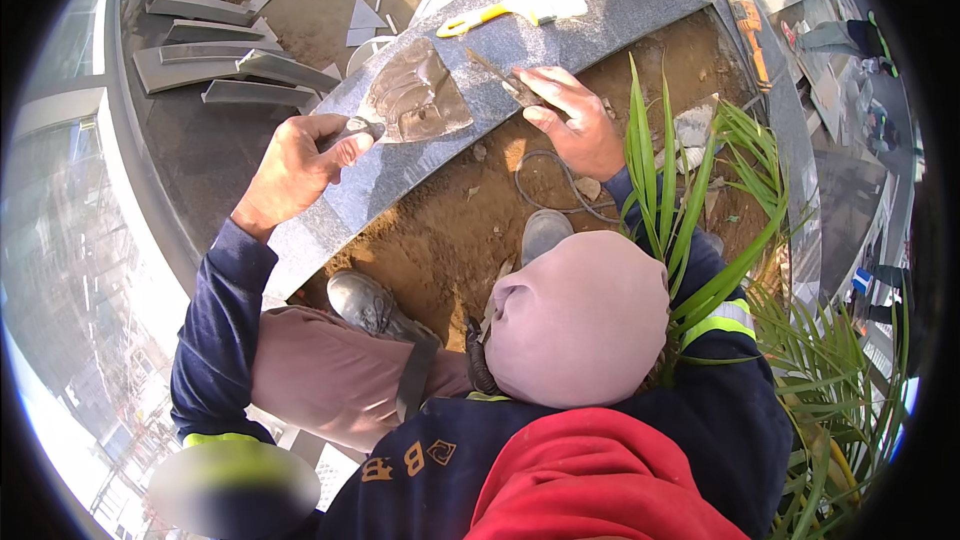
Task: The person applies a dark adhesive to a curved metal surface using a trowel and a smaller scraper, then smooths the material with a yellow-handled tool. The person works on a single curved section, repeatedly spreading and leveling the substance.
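Note:
My left hand (289, 165) grips the handle of a trowel. The trowel's blade (420, 94), loaded with wet grey-brown mortar, lies over a speckled grey stone slab (330, 229). My right hand (574, 116) holds a small narrow metal tool (499, 75), perhaps a spatula or small trowel; its tip points up and left over the slab, and its handle is partly hidden by the fingers. Beyond both tools a wide paintbrush (525, 0) with a yellow handle rests on the slab.
Cut stone strips (217, 52) lie at upper left. An orange caulking gun (742, 15) lies at upper right. A grey cable (559, 165) loops on the soil below the slab. Palm leaves (694, 217) hang beside my right arm. People (840, 37) are at far right.

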{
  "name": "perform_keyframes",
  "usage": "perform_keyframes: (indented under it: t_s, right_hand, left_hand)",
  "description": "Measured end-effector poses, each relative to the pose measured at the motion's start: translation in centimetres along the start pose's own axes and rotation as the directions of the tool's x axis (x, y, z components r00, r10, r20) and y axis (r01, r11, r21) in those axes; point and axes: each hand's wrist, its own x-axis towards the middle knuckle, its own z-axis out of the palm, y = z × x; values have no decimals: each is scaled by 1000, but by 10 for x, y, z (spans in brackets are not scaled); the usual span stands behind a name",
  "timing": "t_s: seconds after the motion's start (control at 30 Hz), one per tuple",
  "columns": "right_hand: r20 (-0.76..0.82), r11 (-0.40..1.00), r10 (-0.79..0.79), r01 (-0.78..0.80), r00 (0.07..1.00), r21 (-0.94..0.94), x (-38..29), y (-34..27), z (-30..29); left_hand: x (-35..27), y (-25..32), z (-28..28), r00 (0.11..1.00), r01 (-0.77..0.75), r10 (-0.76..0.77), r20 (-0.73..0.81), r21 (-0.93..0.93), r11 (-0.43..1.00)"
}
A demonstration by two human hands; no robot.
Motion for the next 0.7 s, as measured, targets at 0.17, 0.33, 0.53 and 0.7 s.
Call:
perform_keyframes:
  t_s: [0.17, 0.33, 0.53, 0.7]
  right_hand:
    - [-19, 998, -35, 36, 999, 45, 1, -7, 22]
    - [-87, 1000, 23, -22, 996, 12, 0, -13, 28]
    - [-74, 974, 6, -23, 997, -224, -20, 16, 12]
    - [-368, 949, 314, -304, 875, 85, -56, 30, 0]
  left_hand:
    - [2, 3, 4, 1000, -3, 5, 17, -132, 991]
    - [-1, 1, 4, 998, -46, 55, 30, -253, 966]
    - [-4, 16, -1, 996, -87, 85, -23, -421, 903]
    - [-2, 15, -4, 997, -44, 12, -79, -413, 910]
